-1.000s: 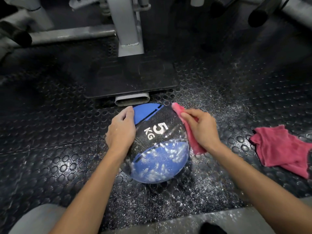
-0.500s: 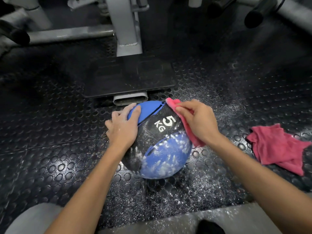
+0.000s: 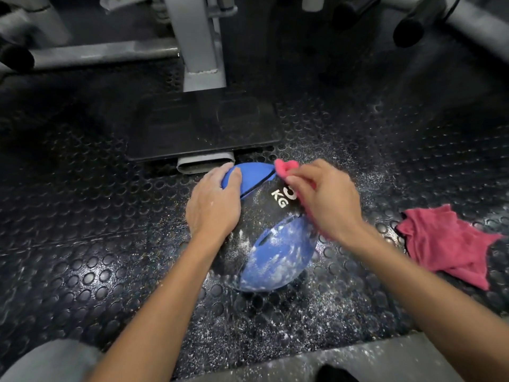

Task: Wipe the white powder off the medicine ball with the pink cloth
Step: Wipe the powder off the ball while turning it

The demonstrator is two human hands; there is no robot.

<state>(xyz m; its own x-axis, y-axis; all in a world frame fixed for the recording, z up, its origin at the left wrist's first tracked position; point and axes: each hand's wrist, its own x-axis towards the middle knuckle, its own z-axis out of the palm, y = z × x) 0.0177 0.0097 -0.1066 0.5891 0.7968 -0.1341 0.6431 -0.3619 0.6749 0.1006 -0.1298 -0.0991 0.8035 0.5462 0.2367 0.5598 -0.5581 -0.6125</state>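
Observation:
A black and blue medicine ball (image 3: 271,238) marked "KG" sits on the studded rubber floor. White powder covers its lower blue panel. My left hand (image 3: 213,204) rests on the ball's left side, its fingers lying over the upper blue panel. My right hand (image 3: 326,201) holds a folded pink cloth (image 3: 286,168) and presses it on the top right of the ball, partly covering the number.
A second pink cloth (image 3: 446,242) lies crumpled on the floor to the right. A grey machine post (image 3: 199,42) and a black base plate (image 3: 201,130) stand just behind the ball. Spilled powder (image 3: 275,323) speckles the floor around it.
The ball has rolled so its powdered blue panel sits lower right. My right hand slid the cloth up and left over the number. My left hand shifted up onto the top blue panel.

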